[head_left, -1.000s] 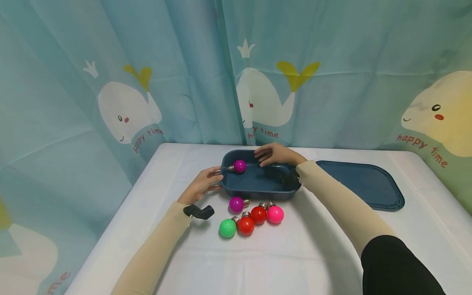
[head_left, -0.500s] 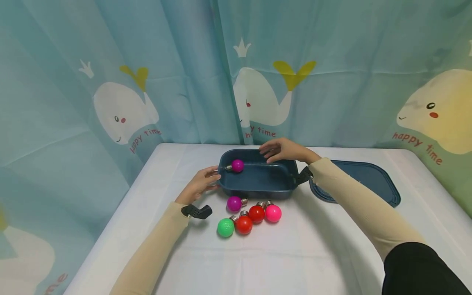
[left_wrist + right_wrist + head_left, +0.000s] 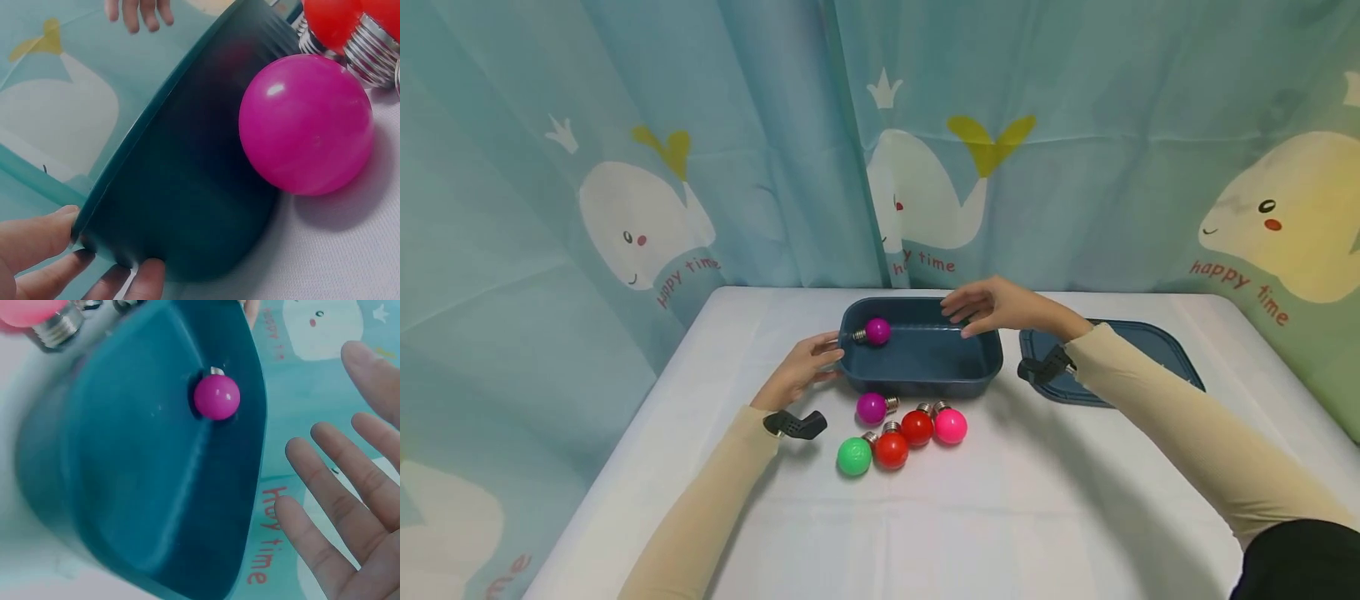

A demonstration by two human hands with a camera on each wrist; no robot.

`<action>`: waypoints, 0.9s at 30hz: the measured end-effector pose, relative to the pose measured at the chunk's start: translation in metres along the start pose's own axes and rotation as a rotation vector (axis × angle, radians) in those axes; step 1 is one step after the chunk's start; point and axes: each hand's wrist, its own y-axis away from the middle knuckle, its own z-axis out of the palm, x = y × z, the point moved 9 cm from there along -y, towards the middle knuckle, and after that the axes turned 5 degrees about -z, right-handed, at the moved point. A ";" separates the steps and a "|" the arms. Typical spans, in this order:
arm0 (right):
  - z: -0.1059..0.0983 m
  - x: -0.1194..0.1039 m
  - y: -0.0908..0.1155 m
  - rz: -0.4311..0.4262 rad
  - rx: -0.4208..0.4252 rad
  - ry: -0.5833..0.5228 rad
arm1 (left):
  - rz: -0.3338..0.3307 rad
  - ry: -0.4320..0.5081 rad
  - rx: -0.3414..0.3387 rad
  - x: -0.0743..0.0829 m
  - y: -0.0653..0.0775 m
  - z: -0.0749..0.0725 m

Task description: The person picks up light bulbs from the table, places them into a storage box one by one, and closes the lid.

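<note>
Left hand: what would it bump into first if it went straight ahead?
The dark blue, open-topped rectangular box; the fingers of the left hand appear to touch the box's outer wall.

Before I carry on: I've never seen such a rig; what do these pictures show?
No machine: a person's bare left hand and right hand. The wide picture is taken from the head, the others from each wrist. On the white table: a flat blue tray and a blue box with a purple bulb inside. In front lie another purple bulb, one green, two red and one pink. The left hand touches the box's left end; the right hand, over its far right corner, holds nothing.
</note>
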 end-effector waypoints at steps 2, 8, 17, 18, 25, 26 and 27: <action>0.001 -0.004 0.006 -0.004 -0.007 0.014 | -0.002 0.001 0.003 0.001 0.000 0.000; 0.006 -0.014 0.023 -0.030 -0.035 0.062 | -0.021 0.003 0.019 0.000 0.000 -0.001; 0.023 -0.020 0.047 -0.061 -0.066 0.058 | -0.034 -0.004 0.035 -0.001 -0.001 -0.002; 0.025 -0.020 0.049 -0.067 -0.070 0.060 | -0.033 -0.003 0.035 -0.001 -0.001 -0.002; 0.044 -0.021 0.058 -0.117 -0.105 0.018 | -0.023 0.002 0.023 -0.001 -0.001 -0.002; 0.046 -0.021 0.059 -0.123 -0.110 0.005 | -0.022 0.004 0.022 -0.001 -0.001 -0.002; 0.049 -0.021 0.060 -0.127 -0.112 -0.003 | -0.020 0.006 0.021 -0.001 -0.001 -0.002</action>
